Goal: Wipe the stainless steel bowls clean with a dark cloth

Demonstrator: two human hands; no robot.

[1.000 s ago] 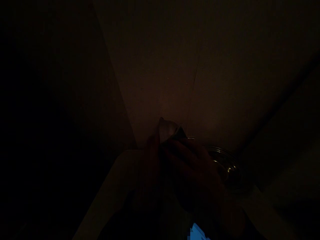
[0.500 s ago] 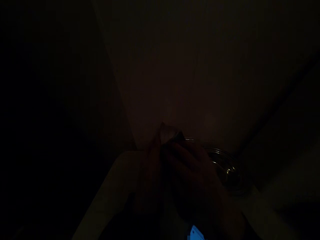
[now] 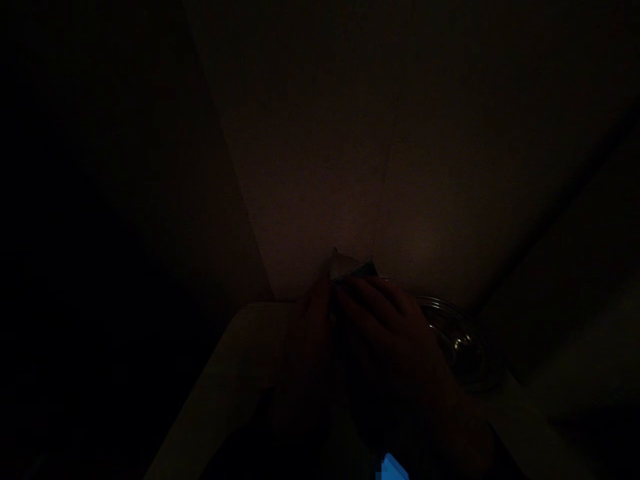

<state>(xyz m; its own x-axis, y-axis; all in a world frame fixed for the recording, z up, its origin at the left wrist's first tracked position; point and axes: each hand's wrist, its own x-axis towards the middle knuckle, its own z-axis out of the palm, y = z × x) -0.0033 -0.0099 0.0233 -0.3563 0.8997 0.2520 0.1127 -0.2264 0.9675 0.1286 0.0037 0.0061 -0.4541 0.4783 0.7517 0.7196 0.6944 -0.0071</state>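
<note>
The scene is very dark. My left hand [image 3: 305, 347] and my right hand [image 3: 395, 347] are pressed together at the lower middle, both closed around a small pale object [image 3: 347, 268] whose tip sticks out above the fingers. What the object is cannot be made out. Beside my right hand sits a shiny round glass or metal dish [image 3: 460, 343] on a pale surface [image 3: 225, 380].
A pale wall or panel [image 3: 325, 147] with a vertical seam fills the upper view. A dark diagonal edge [image 3: 550, 220] runs down at the right. Something small glows blue [image 3: 393, 468] at the bottom edge. The left side is black.
The small pale object shows less above my fingers than a second ago; my right-hand fingers have closed further over it. The hands stay in the same place.
</note>
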